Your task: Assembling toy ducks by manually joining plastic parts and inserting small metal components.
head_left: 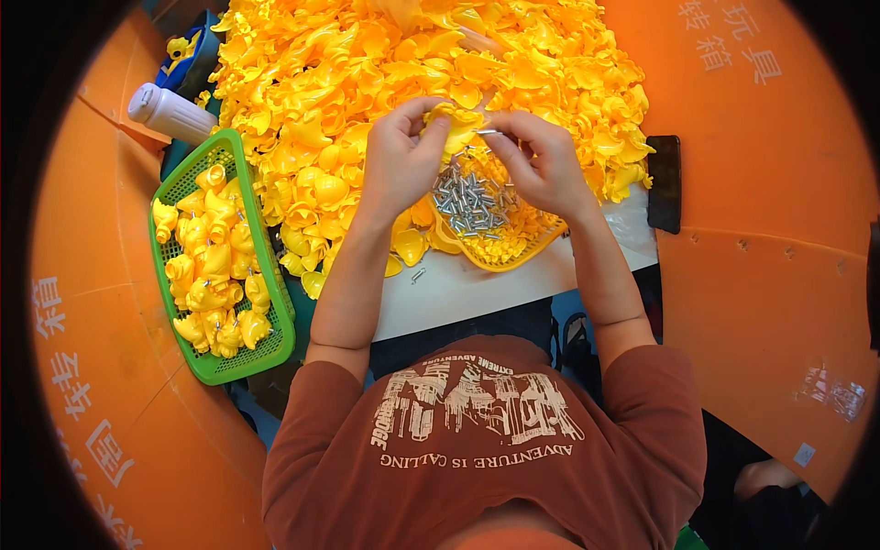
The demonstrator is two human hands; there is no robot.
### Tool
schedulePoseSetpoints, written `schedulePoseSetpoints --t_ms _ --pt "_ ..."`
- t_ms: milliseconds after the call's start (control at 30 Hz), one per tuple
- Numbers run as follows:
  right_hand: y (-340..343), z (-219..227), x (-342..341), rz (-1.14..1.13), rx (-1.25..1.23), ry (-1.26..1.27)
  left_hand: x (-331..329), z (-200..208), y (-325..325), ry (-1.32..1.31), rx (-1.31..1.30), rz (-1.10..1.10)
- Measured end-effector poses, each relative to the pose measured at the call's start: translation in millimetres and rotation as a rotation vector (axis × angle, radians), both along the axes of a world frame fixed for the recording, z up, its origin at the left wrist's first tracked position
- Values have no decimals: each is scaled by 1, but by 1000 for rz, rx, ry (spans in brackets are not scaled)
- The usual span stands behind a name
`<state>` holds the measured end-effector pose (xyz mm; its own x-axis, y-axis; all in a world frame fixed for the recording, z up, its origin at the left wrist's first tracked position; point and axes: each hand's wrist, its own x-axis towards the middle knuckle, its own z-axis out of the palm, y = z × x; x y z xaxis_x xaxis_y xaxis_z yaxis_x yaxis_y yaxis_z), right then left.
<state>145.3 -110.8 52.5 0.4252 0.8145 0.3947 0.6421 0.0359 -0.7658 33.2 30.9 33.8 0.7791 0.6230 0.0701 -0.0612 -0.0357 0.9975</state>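
My left hand point(403, 151) is closed on a curved yellow plastic shell point(461, 128), held above the front of the big heap. Close by on its right, my right hand point(541, 163) pinches a small silver metal pin point(489, 132) at the shell's edge. I cannot tell whether the pin touches the shell. Under both hands sits a yellow basket point(500, 267) with many short metal pins point(469, 200) and small yellow plastic bits point(506, 247). The heap of loose yellow shells point(321, 82) spreads behind and to the left.
At left, a green basket point(286, 316) contains yellow pieces point(215, 266), some with metal pins showing. Beyond it are a white bottle point(174, 112) and a blue container point(203, 60). A dark phone-like slab point(665, 183) lies at right. Orange panels point(761, 165) flank the white tabletop point(403, 307).
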Motion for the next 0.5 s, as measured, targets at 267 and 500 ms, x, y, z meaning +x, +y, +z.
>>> schedulePoseSetpoints --t_ms 267,500 --pt "16 21 1 65 5 -274 -8 11 -9 49 282 61" --pt "18 34 6 152 -97 -168 -13 21 -12 15 283 81"
